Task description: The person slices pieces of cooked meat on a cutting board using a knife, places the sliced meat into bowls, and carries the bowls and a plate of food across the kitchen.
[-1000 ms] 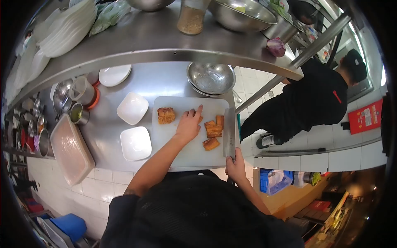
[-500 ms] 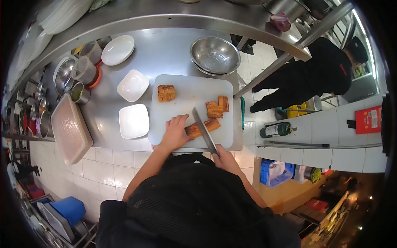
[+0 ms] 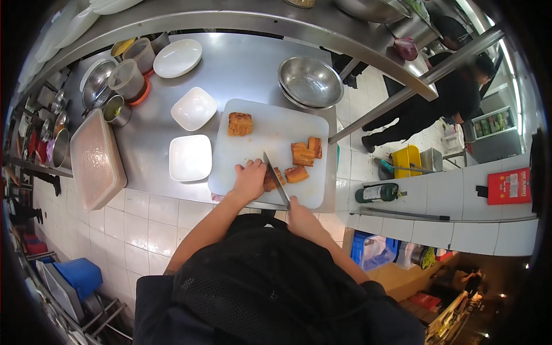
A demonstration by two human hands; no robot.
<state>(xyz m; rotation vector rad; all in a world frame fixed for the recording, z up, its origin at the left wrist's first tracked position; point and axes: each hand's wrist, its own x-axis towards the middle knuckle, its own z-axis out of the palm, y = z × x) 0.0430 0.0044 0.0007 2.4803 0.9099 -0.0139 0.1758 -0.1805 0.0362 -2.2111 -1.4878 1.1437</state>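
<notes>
On the white cutting board [image 3: 236, 158], my left hand [image 3: 250, 177] steadies a browned, layered food piece [image 3: 273, 181] that looks like cooked pork belly, its fingers bent against it. The kitchen knife [image 3: 276, 179] is gripped by its handle in my right hand [image 3: 302, 217]. Its blade lies across that piece, beside my left fingertips. Just right of the blade rests a cut chunk [image 3: 296, 174]. Several more chunks [image 3: 303, 154] sit farther up on the right. A larger browned block [image 3: 240, 124] stands near the board's far left corner.
Two white square dishes [image 3: 190, 158] stand left of the board, with an oval plate [image 3: 178, 58] farther back. Stacked metal bowls [image 3: 310, 82] are behind the board. A covered tub [image 3: 99, 161] sits at the left edge. A steel shelf [image 3: 230, 22] overhangs the table; another person [image 3: 414, 109] stands beyond.
The knife has moved left along the slab, closer to my left hand. A chunk now lies separated on its right. The other person has shifted, and the whole view has turned slightly.
</notes>
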